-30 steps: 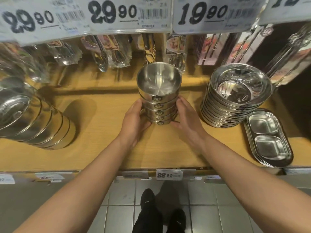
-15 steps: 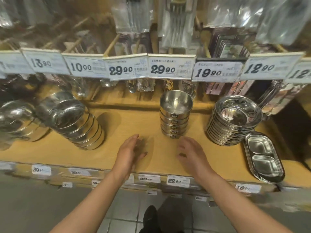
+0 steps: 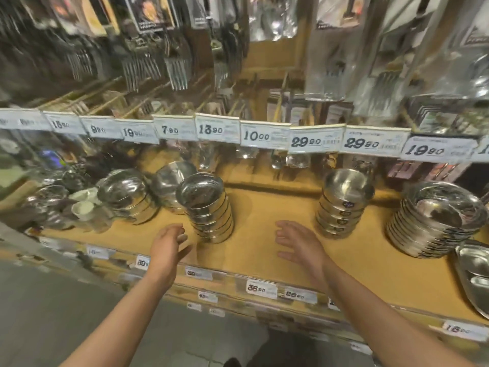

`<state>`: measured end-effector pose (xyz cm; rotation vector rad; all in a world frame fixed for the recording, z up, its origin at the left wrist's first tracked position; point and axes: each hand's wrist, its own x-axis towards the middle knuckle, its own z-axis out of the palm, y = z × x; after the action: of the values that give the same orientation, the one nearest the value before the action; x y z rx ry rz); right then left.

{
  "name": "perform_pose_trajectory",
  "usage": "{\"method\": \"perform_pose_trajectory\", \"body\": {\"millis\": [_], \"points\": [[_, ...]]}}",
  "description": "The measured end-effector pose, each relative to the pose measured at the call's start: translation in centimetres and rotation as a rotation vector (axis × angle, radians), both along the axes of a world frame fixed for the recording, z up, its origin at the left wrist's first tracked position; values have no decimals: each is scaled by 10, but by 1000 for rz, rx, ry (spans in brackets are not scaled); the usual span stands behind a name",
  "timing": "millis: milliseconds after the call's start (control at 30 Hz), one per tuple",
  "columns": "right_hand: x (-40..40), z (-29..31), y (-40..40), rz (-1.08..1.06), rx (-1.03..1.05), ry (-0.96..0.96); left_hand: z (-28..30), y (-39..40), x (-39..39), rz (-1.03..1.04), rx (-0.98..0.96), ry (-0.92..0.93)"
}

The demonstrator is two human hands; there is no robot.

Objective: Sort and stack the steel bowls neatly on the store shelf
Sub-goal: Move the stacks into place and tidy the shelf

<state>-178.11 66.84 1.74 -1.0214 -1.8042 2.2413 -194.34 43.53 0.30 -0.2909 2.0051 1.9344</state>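
Observation:
A neat upright stack of small steel bowls stands on the wooden shelf, right of centre. A leaning stack of wider steel bowls stands left of centre. My left hand hovers with relaxed fingers just left of and below that leaning stack, holding nothing. My right hand is spread open above the shelf between the two stacks, touching neither. Further left lie more steel bowls, tipped and loosely grouped.
A tall stack of shallow steel plates stands at the right, with a divided steel tray at the right edge. Small white cups sit at the left. Price tags line the rail above; packaged cutlery hangs overhead.
Both hands let go of the small bowl stack and drew back toward the shelf front. My view swung left, bringing the leaning stack of wider bowls close to my left hand.

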Motion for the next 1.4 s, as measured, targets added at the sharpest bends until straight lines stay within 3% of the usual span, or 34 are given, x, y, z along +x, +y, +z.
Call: {"method": "perform_pose_trajectory", "body": {"millis": [533, 1033, 1167, 1400], "points": [[-144, -60, -89, -121, -118, 40, -39, 5, -102, -488, 143, -119], [-112, -61, -4, -261, 34, 117, -43, 110, -74, -744, 176, -166], [-105, -61, 19, -311, 17, 73, -46, 136, -70, -731, 286, -190], [-102, -66, 31, -323, 12, 54, -52, 149, -67, -705, 291, -198]]}}
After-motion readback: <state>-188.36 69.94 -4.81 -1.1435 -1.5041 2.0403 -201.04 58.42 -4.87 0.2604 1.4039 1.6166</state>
